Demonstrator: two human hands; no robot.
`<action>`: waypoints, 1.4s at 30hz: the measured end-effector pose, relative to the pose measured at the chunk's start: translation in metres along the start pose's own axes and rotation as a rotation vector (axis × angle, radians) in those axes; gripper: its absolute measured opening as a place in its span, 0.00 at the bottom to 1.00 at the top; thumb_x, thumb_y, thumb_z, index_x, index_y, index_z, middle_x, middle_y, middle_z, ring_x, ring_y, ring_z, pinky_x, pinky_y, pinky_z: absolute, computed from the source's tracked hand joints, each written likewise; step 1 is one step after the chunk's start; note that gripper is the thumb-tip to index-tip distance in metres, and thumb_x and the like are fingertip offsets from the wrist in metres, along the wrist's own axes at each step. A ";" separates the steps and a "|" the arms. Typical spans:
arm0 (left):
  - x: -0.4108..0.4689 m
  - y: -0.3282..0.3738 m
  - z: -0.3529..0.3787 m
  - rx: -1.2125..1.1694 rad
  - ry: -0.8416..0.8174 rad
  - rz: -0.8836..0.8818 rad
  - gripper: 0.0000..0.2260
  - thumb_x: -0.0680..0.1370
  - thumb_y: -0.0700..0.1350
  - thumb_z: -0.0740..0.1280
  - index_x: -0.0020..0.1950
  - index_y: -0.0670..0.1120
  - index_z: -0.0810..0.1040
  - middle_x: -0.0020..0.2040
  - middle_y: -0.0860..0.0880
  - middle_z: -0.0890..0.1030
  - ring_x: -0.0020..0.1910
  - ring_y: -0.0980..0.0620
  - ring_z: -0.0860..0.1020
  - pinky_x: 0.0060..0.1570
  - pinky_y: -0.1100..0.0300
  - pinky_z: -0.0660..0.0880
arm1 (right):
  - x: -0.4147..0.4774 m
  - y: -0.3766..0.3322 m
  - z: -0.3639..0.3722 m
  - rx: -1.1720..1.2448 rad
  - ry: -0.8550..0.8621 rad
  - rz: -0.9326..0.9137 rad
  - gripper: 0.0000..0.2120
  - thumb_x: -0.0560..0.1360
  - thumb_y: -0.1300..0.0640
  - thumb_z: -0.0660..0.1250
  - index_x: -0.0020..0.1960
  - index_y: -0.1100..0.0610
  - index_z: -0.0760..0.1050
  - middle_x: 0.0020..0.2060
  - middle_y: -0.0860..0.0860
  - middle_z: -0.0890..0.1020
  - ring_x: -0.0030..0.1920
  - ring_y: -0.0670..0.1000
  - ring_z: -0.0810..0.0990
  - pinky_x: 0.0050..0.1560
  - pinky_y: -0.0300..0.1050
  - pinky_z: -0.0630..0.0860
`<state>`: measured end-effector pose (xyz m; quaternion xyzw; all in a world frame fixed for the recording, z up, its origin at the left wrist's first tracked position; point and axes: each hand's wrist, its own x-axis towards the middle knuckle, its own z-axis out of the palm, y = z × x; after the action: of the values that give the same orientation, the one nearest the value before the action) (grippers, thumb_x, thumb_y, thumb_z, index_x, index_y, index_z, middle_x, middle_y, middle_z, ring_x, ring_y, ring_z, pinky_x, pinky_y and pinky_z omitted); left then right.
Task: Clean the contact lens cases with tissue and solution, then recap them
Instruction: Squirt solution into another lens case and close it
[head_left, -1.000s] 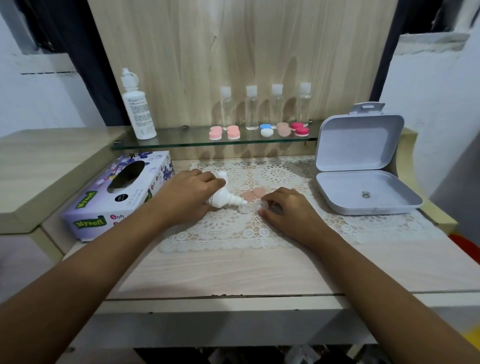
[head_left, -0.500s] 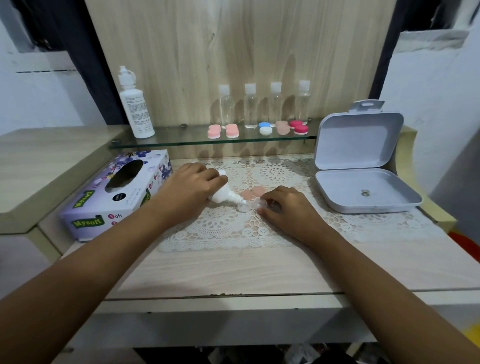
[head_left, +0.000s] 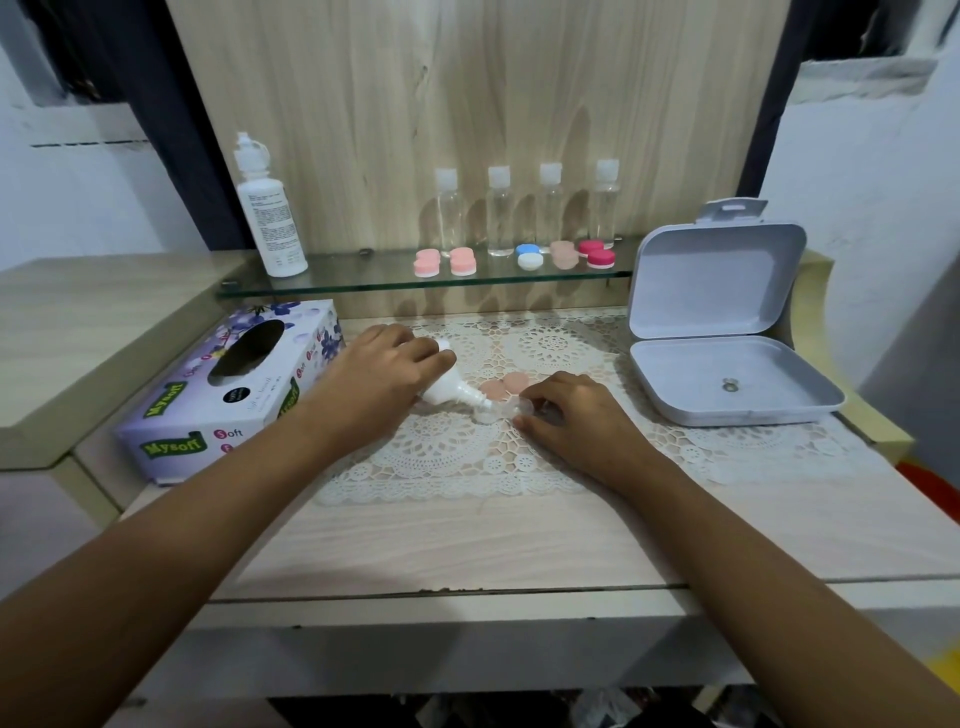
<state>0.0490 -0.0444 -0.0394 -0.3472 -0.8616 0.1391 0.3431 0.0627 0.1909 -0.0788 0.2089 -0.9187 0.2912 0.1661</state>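
My left hand (head_left: 382, 376) grips a small white solution bottle (head_left: 451, 391), tipped so that its nozzle points down and right at a clear lens case (head_left: 501, 412) on the lace mat. My right hand (head_left: 576, 423) pinches the right end of that case and holds it on the mat. Two peach caps (head_left: 504, 386) lie loose just behind the case. Several capped lens cases (head_left: 524, 256), pink, blue-and-white, peach and magenta, sit on the glass shelf.
A tissue box (head_left: 228, 389) lies at the left of the table. A large white solution bottle (head_left: 267, 213) and several small clear bottles (head_left: 498, 210) stand on the glass shelf (head_left: 363, 278). An open grey box (head_left: 722, 332) sits at the right.
The bottle in my left hand has tipped a little further, with its nozzle nearer the case. My right hand has stayed on the case.
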 end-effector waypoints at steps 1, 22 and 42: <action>0.000 0.000 0.000 -0.001 0.003 -0.002 0.25 0.59 0.40 0.81 0.54 0.42 0.79 0.46 0.43 0.83 0.43 0.42 0.80 0.46 0.50 0.76 | 0.000 0.000 0.000 0.001 -0.001 0.001 0.11 0.73 0.52 0.68 0.52 0.56 0.80 0.46 0.51 0.80 0.49 0.52 0.74 0.49 0.43 0.68; 0.002 -0.001 0.003 -0.085 0.031 -0.036 0.22 0.64 0.41 0.78 0.56 0.40 0.79 0.48 0.41 0.83 0.44 0.40 0.80 0.44 0.48 0.76 | 0.001 0.000 -0.001 -0.004 -0.008 0.012 0.11 0.73 0.51 0.68 0.53 0.55 0.80 0.46 0.52 0.80 0.49 0.53 0.74 0.48 0.41 0.67; 0.020 0.013 0.010 -0.099 0.057 0.009 0.21 0.63 0.43 0.78 0.54 0.42 0.79 0.46 0.43 0.83 0.42 0.41 0.80 0.43 0.49 0.76 | 0.005 -0.001 -0.004 0.059 -0.052 0.064 0.12 0.71 0.52 0.71 0.52 0.56 0.80 0.47 0.53 0.79 0.50 0.51 0.74 0.48 0.41 0.67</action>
<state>0.0378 -0.0208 -0.0432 -0.3716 -0.8557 0.0877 0.3493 0.0595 0.1910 -0.0732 0.1916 -0.9200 0.3176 0.1267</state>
